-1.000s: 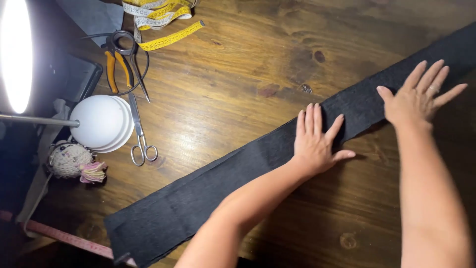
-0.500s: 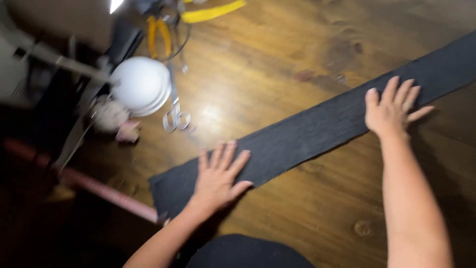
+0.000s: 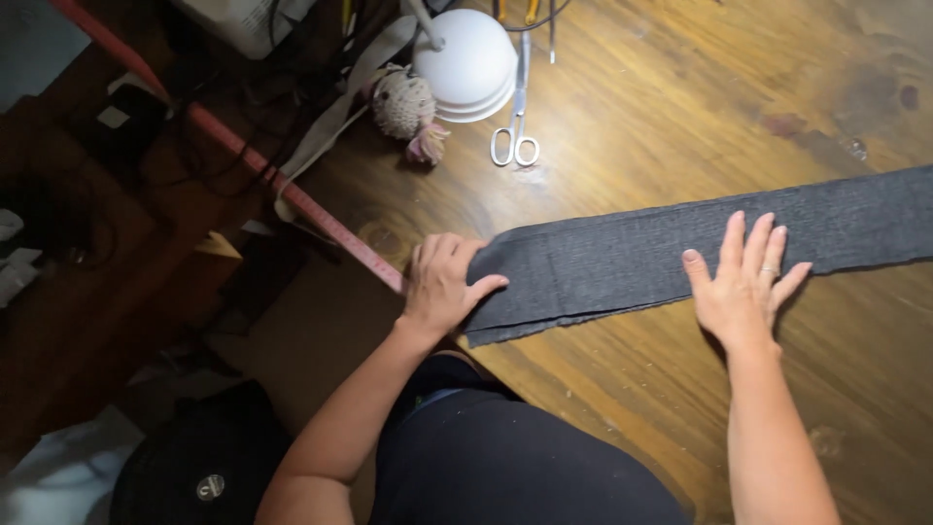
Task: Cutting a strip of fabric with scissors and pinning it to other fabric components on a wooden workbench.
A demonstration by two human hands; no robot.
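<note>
Both hands (image 3: 442, 284) flat on grey fabric strip (image 3: 622, 258)

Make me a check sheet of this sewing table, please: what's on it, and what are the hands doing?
Surface: brown wooden table, knotty, lit by a lamp.
Job's things: long dark grey fabric strip, lying flat.
Clutter: silver scissors; white round lamp head; small knitted ball with pink tassel; red measuring stick.
Grips: left hand flat on the strip's end; right hand spread flat on the strip.
Cables: dark cords at the top edge.
Surroundings: dim cluttered floor, black bag.
</note>
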